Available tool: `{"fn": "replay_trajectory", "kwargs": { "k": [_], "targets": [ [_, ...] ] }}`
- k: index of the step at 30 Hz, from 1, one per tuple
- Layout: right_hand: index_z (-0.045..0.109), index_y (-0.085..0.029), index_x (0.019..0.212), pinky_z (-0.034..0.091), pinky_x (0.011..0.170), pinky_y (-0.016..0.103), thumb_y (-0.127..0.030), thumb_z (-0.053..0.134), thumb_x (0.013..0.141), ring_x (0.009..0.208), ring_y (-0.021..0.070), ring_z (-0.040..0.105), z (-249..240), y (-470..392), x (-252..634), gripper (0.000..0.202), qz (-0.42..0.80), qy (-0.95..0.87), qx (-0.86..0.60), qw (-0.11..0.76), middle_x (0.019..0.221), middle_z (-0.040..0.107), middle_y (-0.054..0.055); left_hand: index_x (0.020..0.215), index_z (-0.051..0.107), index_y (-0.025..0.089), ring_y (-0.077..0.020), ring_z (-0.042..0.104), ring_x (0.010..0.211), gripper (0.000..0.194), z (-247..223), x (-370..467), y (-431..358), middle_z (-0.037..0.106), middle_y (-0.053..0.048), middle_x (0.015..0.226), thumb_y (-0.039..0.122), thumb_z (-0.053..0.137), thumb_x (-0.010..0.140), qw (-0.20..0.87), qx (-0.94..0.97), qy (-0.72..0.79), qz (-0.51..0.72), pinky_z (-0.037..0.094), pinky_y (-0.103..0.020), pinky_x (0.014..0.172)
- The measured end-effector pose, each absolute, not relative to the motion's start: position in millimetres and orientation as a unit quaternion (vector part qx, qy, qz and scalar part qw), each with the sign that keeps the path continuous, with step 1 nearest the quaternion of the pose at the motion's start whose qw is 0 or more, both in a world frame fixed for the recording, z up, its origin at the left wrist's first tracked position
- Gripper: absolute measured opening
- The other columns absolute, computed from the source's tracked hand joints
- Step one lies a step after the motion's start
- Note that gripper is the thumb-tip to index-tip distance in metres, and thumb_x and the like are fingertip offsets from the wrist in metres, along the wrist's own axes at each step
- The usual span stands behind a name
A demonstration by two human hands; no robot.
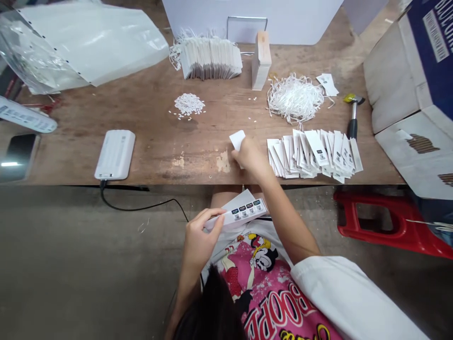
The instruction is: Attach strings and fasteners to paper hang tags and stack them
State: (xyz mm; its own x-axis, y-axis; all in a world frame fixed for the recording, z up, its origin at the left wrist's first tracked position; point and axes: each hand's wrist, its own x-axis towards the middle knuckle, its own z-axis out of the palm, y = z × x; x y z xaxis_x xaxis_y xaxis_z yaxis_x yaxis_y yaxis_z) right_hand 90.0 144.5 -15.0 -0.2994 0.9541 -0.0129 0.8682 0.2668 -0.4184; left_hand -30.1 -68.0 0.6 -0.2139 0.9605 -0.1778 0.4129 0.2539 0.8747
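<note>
Over my lap, my left hand (203, 233) pinches the left end of a white sticker strip (247, 211) with several small dark labels and codes. A white sheet sticks out behind the strip. My right hand (249, 158) holds a white card (237, 138) between thumb and fingers at the table's front edge. Just right of that hand lies a spread row of white tags (314, 153), some with a black label and code. Behind the row is a tangled pile of white strings (295, 99). A heap of small white pieces (189, 104) lies further left.
Stacked strung tags (212, 56) and an upright small box (262, 61) stand at the back. A hammer (354, 113) lies beside cardboard boxes (399, 80) at right. A power bank (115, 155) with a cable, a phone (17, 157) and a plastic bag (95, 40) are left; a red stool (345, 215) stands below.
</note>
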Motion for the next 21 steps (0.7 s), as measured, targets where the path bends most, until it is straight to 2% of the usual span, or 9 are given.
{"fn": "replay_trajectory", "kwargs": {
  "k": [3, 7, 9, 12, 14, 17, 21],
  "targets": [
    [0.056, 0.004, 0.111, 0.047, 0.085, 0.048, -0.016, 0.057, 0.080, 0.103, 0.0370, 0.057, -14, 115, 85, 0.037, 0.168, -0.726, -0.659, 0.105, 0.108, 0.058, 0.031, 0.088, 0.072, 0.020, -0.0178, 0.068, 0.085, 0.017, -4, -36, -68, 0.074, -0.004, 0.091, 0.030, 0.058, 0.086, 0.393, 0.496, 0.693, 0.347, 0.052, -0.027, 0.077],
    [0.043, 0.009, 0.129, 0.043, 0.088, 0.058, -0.021, 0.068, 0.078, 0.115, 0.0464, 0.049, -3, 104, 89, 0.064, 0.142, -0.704, -0.688, 0.106, 0.119, 0.051, 0.037, 0.086, 0.072, 0.020, -0.0176, 0.067, 0.082, 0.017, -11, -42, -68, 0.074, -0.004, 0.088, 0.031, 0.059, 0.085, 0.391, 0.502, 0.691, 0.343, 0.051, -0.026, 0.074],
    [0.047, 0.003, 0.130, 0.044, 0.090, 0.058, -0.027, 0.071, 0.079, 0.116, 0.0441, 0.050, 8, 96, 103, 0.064, 0.139, -0.725, -0.661, 0.133, 0.120, 0.053, 0.033, 0.086, 0.072, 0.020, -0.0173, 0.067, 0.083, 0.016, -12, -42, -67, 0.074, -0.004, 0.088, 0.031, 0.059, 0.085, 0.391, 0.504, 0.688, 0.345, 0.051, -0.026, 0.075],
    [0.060, -0.013, 0.118, 0.050, 0.090, 0.045, -0.025, 0.059, 0.089, 0.105, 0.0279, 0.059, 23, 70, 131, 0.032, 0.201, -0.822, -0.494, 0.200, 0.111, 0.063, 0.016, 0.087, 0.072, 0.021, -0.0158, 0.067, 0.083, 0.014, -10, -40, -65, 0.073, -0.002, 0.087, 0.029, 0.060, 0.085, 0.393, 0.509, 0.681, 0.351, 0.051, -0.024, 0.074],
    [0.064, -0.017, 0.112, 0.052, 0.087, 0.040, -0.026, 0.060, 0.089, 0.099, 0.0221, 0.062, 25, 47, 147, 0.025, 0.244, -0.874, -0.368, 0.204, 0.107, 0.066, 0.011, 0.087, 0.072, 0.022, -0.0150, 0.066, 0.082, 0.013, -7, -35, -62, 0.073, -0.002, 0.087, 0.027, 0.060, 0.086, 0.396, 0.514, 0.674, 0.352, 0.051, -0.023, 0.074],
    [0.064, -0.017, 0.111, 0.048, 0.094, 0.045, -0.018, 0.059, 0.089, 0.105, 0.0226, 0.059, 18, 17, 165, 0.023, 0.204, -0.912, -0.303, 0.183, 0.106, 0.068, 0.009, 0.087, 0.072, 0.021, -0.0142, 0.066, 0.080, 0.012, -4, -26, -56, 0.072, -0.001, 0.086, 0.024, 0.060, 0.086, 0.403, 0.519, 0.669, 0.347, 0.051, -0.023, 0.073],
    [0.064, -0.016, 0.110, 0.042, 0.100, 0.051, -0.006, 0.056, 0.086, 0.110, 0.0253, 0.059, 11, 0, 181, 0.027, 0.142, -0.927, -0.272, 0.214, 0.111, 0.070, 0.009, 0.087, 0.072, 0.021, -0.0128, 0.066, 0.077, 0.013, -4, -14, -49, 0.072, 0.000, 0.084, 0.022, 0.059, 0.085, 0.419, 0.512, 0.669, 0.339, 0.050, -0.021, 0.071]
  ]
}}
